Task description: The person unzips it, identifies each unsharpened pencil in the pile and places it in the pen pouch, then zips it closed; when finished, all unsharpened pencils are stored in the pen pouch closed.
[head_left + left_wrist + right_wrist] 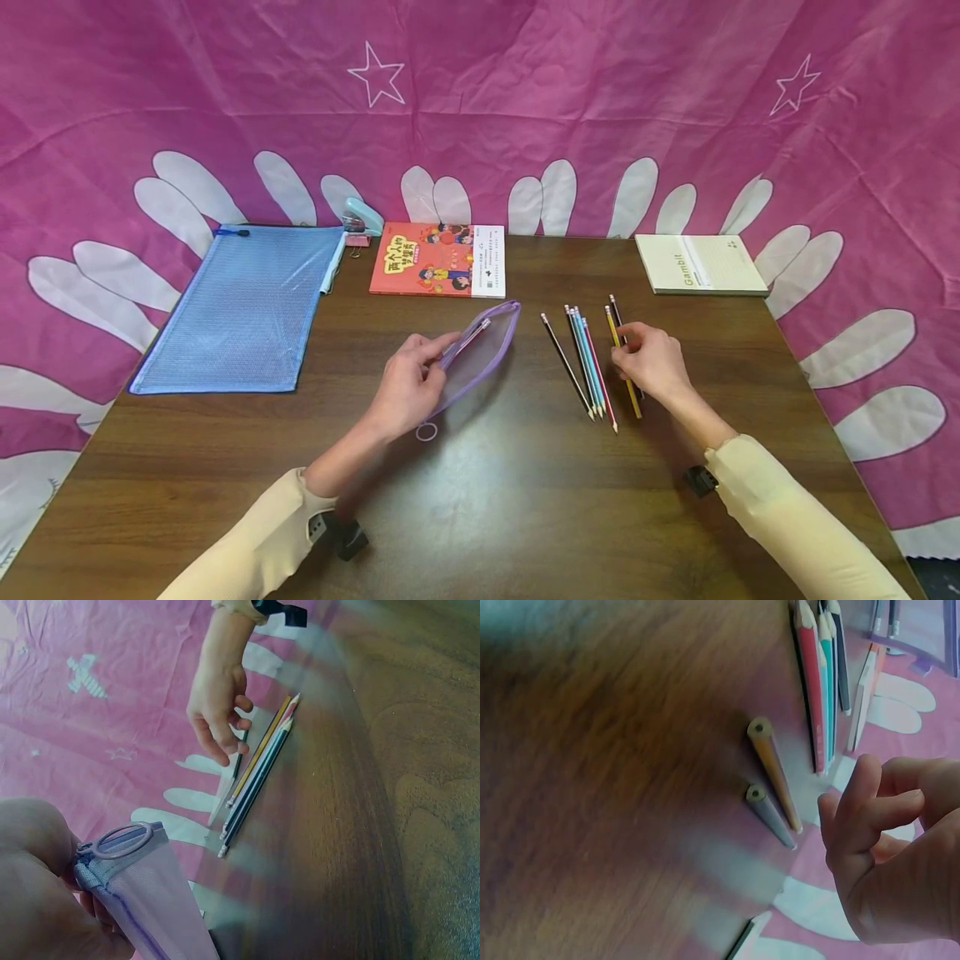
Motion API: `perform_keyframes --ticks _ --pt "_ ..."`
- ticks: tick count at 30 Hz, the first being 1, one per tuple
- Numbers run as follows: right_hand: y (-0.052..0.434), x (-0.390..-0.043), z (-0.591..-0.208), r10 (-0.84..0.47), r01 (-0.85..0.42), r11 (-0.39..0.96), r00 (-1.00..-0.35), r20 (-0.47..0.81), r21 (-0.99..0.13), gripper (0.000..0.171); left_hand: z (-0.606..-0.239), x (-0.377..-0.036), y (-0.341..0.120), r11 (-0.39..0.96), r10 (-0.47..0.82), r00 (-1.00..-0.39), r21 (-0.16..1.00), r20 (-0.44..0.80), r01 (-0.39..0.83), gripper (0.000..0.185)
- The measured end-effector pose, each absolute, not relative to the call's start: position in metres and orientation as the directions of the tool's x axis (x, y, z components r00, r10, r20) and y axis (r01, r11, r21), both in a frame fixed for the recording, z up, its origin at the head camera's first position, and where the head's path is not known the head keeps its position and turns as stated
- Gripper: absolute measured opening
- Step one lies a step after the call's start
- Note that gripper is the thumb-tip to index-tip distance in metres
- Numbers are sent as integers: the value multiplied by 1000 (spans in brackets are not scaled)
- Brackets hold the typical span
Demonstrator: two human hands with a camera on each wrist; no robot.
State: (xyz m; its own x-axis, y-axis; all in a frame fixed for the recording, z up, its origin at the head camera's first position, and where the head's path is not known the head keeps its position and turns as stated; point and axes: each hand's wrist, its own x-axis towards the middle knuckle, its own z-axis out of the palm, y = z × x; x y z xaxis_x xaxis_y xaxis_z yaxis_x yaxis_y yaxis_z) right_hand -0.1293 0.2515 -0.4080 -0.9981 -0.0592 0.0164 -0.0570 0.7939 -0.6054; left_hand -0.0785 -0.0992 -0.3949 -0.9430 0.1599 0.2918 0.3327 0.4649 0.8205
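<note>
- Wooden table (525,517), pink cloth (525,75) behind.
- Left hand (408,387) pinches the purple pouch (476,362), pencils (474,334) inside.
- Yellow pencil (633,400) lies on the table.
- Right hand (654,362), loosely bent, gripping nothing, is over it: apparently a pick-up step, calling for a fingertip pinch.

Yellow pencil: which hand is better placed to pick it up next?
Right, I'd say. The right hand is close by the yellow pencil, fingers loosely curled, with nothing visibly held. The left hand is farther away and occupied, gripping the purple pouch.
</note>
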Motion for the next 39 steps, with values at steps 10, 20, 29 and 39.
perform_keyframes --ticks 10,20,29,39 --pt "257 -134 -410 -69 -59 822 -998 4 -566 38 -397 -78 -100 451 154 -945 830 290 328 48" --pt "257 -137 -413 -59 -25 851 -997 -48 -525 45 -400 -78 -99 457 156 -936 817 316 352 47" --pt "254 -138 -414 -2 31 884 -998 -69 -467 46 -400 -79 -99 452 161 -935 818 316 355 48" --pt "247 -140 -415 15 52 911 -996 -93 -410 48 -400 -78 -97 446 172 -936 823 307 352 49"
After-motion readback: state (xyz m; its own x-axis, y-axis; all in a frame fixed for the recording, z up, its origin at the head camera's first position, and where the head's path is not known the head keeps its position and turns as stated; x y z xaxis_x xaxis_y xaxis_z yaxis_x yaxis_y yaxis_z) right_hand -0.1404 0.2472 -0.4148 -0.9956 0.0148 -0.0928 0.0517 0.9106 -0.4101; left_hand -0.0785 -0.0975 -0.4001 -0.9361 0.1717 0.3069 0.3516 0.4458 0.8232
